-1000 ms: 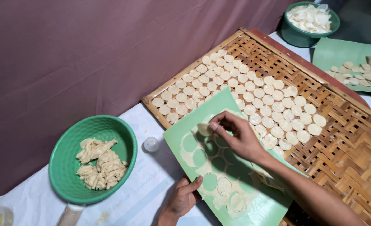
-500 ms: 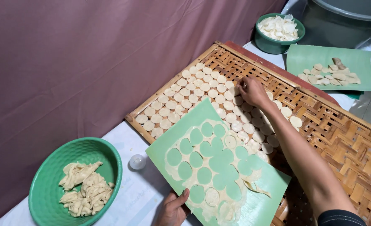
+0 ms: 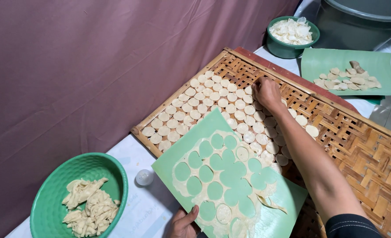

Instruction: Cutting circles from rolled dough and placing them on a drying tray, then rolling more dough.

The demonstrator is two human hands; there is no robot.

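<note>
My right hand (image 3: 266, 92) reaches out over the woven bamboo tray (image 3: 358, 145) and presses down among the rows of small round dough discs (image 3: 213, 103) near the tray's far edge. What its fingers hold is hidden. My left hand (image 3: 183, 224) grips the near edge of a green mat (image 3: 283, 194). A thin dough sheet (image 3: 248, 169) with many round holes cut out of it lies on that mat, which partly overlaps the tray.
A green bowl (image 3: 45, 198) of dough scraps stands at the lower left, a small round white cap (image 3: 144, 177) beside it. At the far right are another green bowl (image 3: 288, 48) of dough pieces, a second green mat (image 3: 376, 66) with discs, and a large grey tub (image 3: 363, 22).
My right hand has moved from the cut dough sheet out to the far rows of discs on the tray. The left hand has stayed on the mat's edge.
</note>
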